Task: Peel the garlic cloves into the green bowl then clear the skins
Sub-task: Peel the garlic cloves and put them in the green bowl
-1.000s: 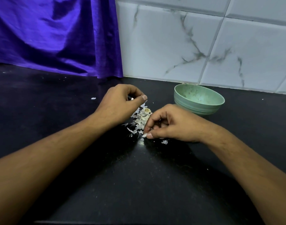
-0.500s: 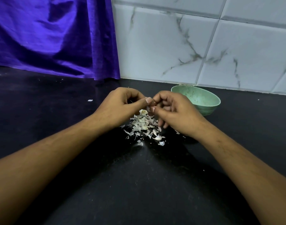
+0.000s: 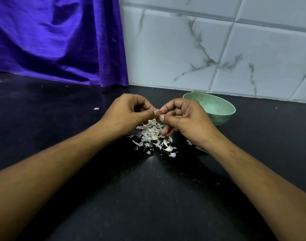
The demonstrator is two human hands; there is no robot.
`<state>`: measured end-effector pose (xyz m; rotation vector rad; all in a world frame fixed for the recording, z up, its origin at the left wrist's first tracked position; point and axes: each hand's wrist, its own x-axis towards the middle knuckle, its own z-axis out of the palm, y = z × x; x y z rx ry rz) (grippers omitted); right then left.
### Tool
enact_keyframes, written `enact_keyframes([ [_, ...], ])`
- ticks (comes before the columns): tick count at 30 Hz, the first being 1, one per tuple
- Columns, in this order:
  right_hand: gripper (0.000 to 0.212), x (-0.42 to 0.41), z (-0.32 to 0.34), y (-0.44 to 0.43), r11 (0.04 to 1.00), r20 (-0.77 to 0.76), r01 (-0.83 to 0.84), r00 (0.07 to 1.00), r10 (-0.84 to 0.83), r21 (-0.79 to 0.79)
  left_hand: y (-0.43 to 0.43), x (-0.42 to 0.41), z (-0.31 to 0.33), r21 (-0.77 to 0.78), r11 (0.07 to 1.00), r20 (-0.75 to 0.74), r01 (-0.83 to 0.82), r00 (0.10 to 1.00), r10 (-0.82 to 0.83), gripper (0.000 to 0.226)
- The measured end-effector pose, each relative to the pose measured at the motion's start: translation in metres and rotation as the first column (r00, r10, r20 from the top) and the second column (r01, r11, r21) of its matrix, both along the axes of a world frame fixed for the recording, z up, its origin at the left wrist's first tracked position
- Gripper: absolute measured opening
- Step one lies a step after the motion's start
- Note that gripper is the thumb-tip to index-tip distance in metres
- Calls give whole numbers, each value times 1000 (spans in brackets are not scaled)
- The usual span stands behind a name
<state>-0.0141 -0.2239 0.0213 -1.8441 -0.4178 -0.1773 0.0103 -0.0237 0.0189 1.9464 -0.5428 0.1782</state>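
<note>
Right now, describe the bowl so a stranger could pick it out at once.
Start at the white marble-veined tile wall and drop to the black counter at its foot. Just behind the right hand sits the green bowl. It is the only vessel there, pale speckled green beside the white garlic skins.

Green bowl (image 3: 224, 119) stands upright near the counter's (image 3: 148, 197) back edge; white skins (image 3: 149, 134) lie piled beside it, one clove (image 3: 163, 111) pinched above.

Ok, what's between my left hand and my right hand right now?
In the head view, a small garlic clove, pinched by the fingertips of both the left hand and the right hand, above the pile of skins.
</note>
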Motion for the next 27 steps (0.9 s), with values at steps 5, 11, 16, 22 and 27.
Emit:
enact_keyframes([
  [5,7,0,1,-1,999,-3,17,1000,-17,-40,-1,-1,1,17,1000,33,0,999,-1,11],
  [11,8,-4,4,0,1000,-51,7,999,-7,-17,-3,0,0,21,1000,63,-15,998,13,11],
  [16,5,-8,7,2,1000,-71,1,997,-3,-26,-3,-1,2,17,1000,63,2,998,-3,11],
  [22,4,-11,11,3,1000,-83,-14,996,15,15,-3,-2,3,-85,994,-31,75,996,-78,18],
  [27,12,-14,13,4,996,-102,-31,994,39,80,-4,-6,7,-214,971,-94,108,987,-131,23],
])
